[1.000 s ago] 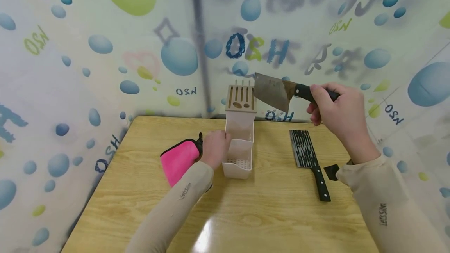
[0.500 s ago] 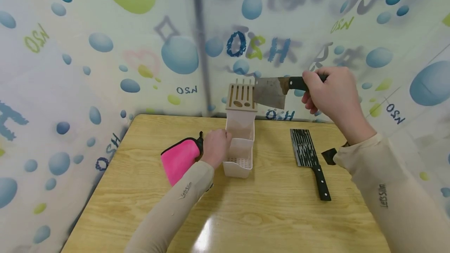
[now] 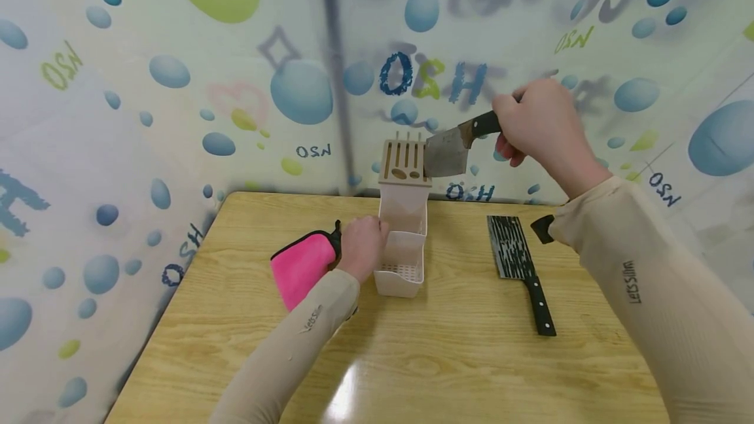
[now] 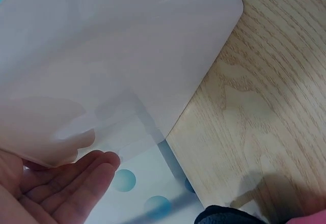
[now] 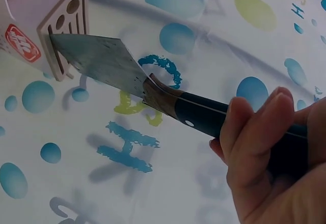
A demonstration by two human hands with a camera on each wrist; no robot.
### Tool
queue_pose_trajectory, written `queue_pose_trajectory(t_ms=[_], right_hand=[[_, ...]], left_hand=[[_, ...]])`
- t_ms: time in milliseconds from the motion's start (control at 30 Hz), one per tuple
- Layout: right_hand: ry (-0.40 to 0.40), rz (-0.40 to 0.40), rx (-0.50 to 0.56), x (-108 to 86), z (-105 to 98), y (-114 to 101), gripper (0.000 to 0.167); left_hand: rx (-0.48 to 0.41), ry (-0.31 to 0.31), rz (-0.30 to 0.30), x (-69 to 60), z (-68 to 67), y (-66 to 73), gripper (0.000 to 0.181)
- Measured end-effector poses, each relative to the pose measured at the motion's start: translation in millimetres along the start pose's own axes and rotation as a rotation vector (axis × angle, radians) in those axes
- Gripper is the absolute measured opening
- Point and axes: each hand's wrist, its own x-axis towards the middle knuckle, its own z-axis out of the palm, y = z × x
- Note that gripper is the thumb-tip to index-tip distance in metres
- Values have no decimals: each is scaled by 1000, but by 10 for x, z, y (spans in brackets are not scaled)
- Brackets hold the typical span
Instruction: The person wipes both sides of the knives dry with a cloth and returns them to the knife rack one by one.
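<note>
A cream knife holder (image 3: 399, 285) stands upright on the table, its slotted top tilted toward me. My left hand (image 3: 362, 247) grips its left side; in the left wrist view that hand's fingers (image 4: 86, 180) bend at the edge of the smooth wall. High at the right, my right hand (image 3: 542, 120) holds a cleaver (image 3: 448, 151) by its black handle. The blade's front corner meets the right end of the slotted top (image 5: 63, 30) in the right wrist view; how deep it sits in a slot is hard to tell.
On the wooden table (image 3: 448, 358), a second cleaver (image 3: 521, 270) with a black-streaked blade lies to the right. A pink pouch-like cloth item (image 3: 303, 267) with black trim lies left of the holder. A patterned wall (image 3: 235, 51) rises behind the table.
My right hand has risen and moved left, tipping the cleaver so its blade points down toward the slotted top. The left hand and the holder have stayed put.
</note>
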Motion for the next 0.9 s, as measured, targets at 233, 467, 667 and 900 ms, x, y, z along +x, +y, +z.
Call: queue_pose_trajectory(t_ms=[233, 467, 667, 900], right_hand=[[-71, 77, -56, 196, 14, -93, 52], [-115, 112, -77, 386, 65, -163, 49], [-136, 143, -62, 468, 123, -197, 41], [-143, 163, -79, 562, 226, -220, 34]], left_hand=[[0, -12, -6, 6, 12, -17, 46], [10, -15, -5, 10, 21, -30, 47], [-3, -18, -15, 14, 7, -13, 47], [-5, -40, -25, 17, -11, 10, 46]])
